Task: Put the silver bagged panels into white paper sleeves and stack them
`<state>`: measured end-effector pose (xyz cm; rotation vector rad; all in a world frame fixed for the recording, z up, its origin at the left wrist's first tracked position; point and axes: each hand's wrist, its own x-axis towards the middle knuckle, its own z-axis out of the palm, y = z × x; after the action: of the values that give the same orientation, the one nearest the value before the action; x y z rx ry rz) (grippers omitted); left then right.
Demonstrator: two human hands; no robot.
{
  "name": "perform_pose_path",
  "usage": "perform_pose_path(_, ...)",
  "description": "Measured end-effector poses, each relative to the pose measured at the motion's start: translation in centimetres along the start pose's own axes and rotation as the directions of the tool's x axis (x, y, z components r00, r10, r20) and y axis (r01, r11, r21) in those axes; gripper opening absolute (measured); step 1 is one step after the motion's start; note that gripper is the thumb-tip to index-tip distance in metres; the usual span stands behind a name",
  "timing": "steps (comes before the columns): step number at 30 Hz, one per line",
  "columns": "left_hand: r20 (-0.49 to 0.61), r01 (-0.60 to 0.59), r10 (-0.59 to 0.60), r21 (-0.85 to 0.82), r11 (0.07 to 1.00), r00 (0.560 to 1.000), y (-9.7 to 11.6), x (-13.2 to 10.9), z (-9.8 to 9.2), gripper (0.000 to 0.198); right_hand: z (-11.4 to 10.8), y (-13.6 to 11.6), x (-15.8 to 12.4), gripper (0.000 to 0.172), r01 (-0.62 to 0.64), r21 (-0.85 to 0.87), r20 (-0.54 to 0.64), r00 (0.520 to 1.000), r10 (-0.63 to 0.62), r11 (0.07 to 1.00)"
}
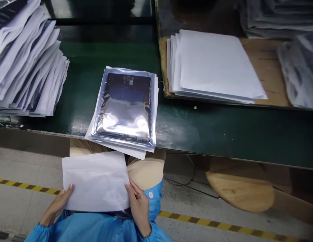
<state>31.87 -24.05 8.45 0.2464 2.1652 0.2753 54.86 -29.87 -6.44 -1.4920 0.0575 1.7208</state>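
Between my two hands, above my lap, is a white envelope-like bag [96,183]. My left hand [57,205] grips its left edge with the thumb on top. At the bag's right edge, my right hand [139,205] pinches it between thumb and fingers. A dark, shiny strip shows under the bag's lower edge, mostly hidden. Just beyond, on the green table, lies a flat dark electronic panel in a shiny clear silvery bag [126,104]. White sheets or bags [131,151] lie beneath it and stick out over the table's front edge.
A tall, leaning stack of white bags [27,67] stands at the table's left. On a cardboard sheet [270,74] at right rests a pile of white bags [219,64]. Grey plastic-wrapped bundles [303,67] lie farther right. A round wooden stool [242,188] is under the table [247,131].
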Motion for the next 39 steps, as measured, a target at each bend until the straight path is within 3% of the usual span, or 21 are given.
perform_pose_path(6,-0.021,0.135,-0.137,-0.086,0.987,0.99,-5.0,-2.5,-1.3,0.079,-2.2,2.2,-1.8,0.046,-0.068,-0.065,0.121,0.99,0.075,0.996)
perform_pose_path(10,-0.033,0.16,-0.165,-0.132,0.978,0.986,-6.2,-3.4,-1.5,0.088,-3.0,2.1,-2.9,0.046,-0.107,-0.053,0.195,0.974,0.116,0.993)
perform_pose_path(16,0.048,0.153,-0.146,-0.2,0.968,0.988,-3.1,-3.9,-1.5,0.096,-2.3,-0.9,-1.7,0.052,-0.14,0.013,0.423,0.898,0.121,0.99)
perform_pose_path(21,0.045,0.024,-0.016,-0.199,0.98,0.999,-0.1,-3.8,-3.1,0.105,1.0,-3.1,0.9,0.068,-0.125,0.16,0.533,0.846,0.021,0.979)
perform_pose_path(25,-0.091,-0.134,0.113,-0.276,0.952,0.989,-0.6,-2.8,-3.2,0.088,3.5,-2.8,1.8,0.068,-0.255,0.275,0.501,0.861,0.088,0.927)
perform_pose_path(28,-0.151,-0.181,0.137,-0.339,0.923,0.979,-2.2,-1.7,-2.2,0.073,4.2,-1.4,1.4,0.052,-0.386,0.36,0.441,0.873,0.21,0.849)
perform_pose_path(33,-0.169,-0.169,0.115,-0.354,0.92,0.979,-4.1,-0.3,-1.1,0.058,4.3,0.2,0.5,0.033,-0.3,0.381,0.252,0.944,0.213,0.874)
perform_pose_path(39,-0.128,-0.126,0.098,-0.241,0.962,0.987,-3.2,0.6,-2.6,0.035,1.7,-1.3,1.9,0.032,-0.184,0.203,0.314,0.943,0.114,0.962)
